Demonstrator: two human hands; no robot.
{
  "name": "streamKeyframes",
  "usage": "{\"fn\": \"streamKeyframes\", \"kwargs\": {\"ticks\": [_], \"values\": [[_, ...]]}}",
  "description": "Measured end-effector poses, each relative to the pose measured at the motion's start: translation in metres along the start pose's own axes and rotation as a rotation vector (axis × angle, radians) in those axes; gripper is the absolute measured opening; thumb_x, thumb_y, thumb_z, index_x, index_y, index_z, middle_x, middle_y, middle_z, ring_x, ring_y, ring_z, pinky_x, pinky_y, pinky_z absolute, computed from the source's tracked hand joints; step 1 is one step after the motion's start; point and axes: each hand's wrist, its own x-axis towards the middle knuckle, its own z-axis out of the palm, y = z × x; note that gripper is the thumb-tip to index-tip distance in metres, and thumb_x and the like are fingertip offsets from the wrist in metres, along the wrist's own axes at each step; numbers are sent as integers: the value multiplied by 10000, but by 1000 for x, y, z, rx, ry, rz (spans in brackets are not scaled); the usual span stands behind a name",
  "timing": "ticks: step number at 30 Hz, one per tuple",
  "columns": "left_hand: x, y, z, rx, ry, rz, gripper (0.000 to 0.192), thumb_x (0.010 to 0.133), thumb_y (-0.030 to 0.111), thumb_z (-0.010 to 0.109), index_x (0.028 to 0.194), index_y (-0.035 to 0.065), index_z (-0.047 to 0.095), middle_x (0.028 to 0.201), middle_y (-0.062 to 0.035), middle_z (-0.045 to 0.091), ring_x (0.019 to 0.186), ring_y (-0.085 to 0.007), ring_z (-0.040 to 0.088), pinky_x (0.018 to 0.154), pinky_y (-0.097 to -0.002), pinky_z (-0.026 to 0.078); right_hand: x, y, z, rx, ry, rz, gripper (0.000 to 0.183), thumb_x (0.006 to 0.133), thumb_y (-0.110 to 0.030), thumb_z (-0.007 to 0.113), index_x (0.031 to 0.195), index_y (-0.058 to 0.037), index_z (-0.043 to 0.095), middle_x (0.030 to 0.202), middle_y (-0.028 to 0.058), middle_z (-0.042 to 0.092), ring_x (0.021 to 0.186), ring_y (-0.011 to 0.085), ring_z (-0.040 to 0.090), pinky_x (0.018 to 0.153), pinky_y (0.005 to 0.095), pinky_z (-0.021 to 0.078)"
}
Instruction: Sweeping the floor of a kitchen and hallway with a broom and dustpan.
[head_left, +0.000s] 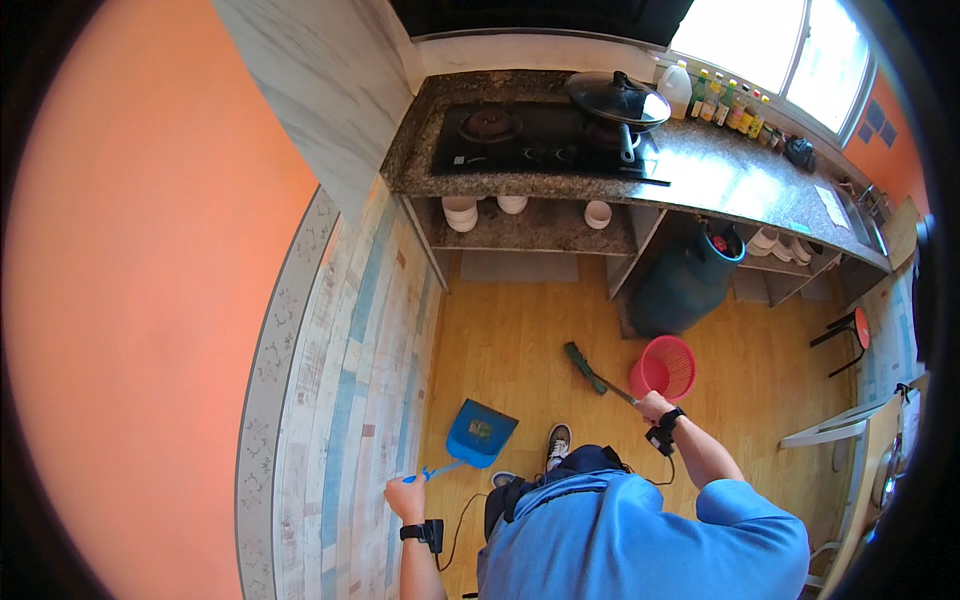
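My left hand (406, 498) is closed around the handle of a blue plastic dustpan (481, 433), whose pan lies out to the right of the hand, near the wood-patterned wall. In my right hand (655, 406) is the handle of a broom with a green head (584, 367); the head points up and left, over the wooden floor. Just above my right hand stands a red plastic basket (664, 369), its inside visible. Whether the dustpan and the broom head touch the floor, I cannot tell. A black device is strapped to each wrist, with a cable at each.
Ahead runs a granite counter (517, 187) with a gas stove and a lidded pan (619, 101). Under it stands a blue-green gas cylinder (679, 281). A red-topped stool (862, 328) and a table (866, 495) are at the right; the wall (352, 420) borders the left.
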Motion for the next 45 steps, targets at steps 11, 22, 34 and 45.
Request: {"fn": "streamKeyframes", "kwargs": {"ticks": [11, 22, 34, 45], "values": [[2, 5, -1, -8, -2, 18, 285, 557, 209, 698, 545, -47, 572, 548, -223, 542, 529, -372, 545, 505, -414, 425, -38, -61, 107, -220, -254, -235, 283, 747, -214, 477, 691, 41, 586, 640, 162, 593, 530, 244, 595, 430, 354, 463], [-6, -23, -14, 15, -33, -52, 290, 549, 224, 700, 548, -40, 578, 533, -196, 553, 498, -337, 553, 504, -391, 425, 35, -31, 22, -99, -339, -578, 276, 785, -248, 517, 603, -42, 536, 494, 17, 444, 407, 106, 393, 349, 279, 314], [-46, -98, -46, -106, 0, -60, 292, 534, 196, 679, 502, -50, 525, 450, -168, 497, 398, -246, 498, 448, -353, 392, 60, -75, 84, -319, 189, -188, 134, 705, -141, 562, 756, -43, 638, 727, 184, 610, 670, 298, 615, 585, 369, 505], [-38, -83, -38, -44, 22, -104, 304, 543, 206, 689, 515, -54, 533, 498, -213, 514, 454, -331, 525, 473, -380, 402, -47, -73, 135, -475, -429, -522, 201, 753, -198, 467, 752, -52, 605, 574, 95, 547, 458, 185, 524, 396, 315, 418]]}}
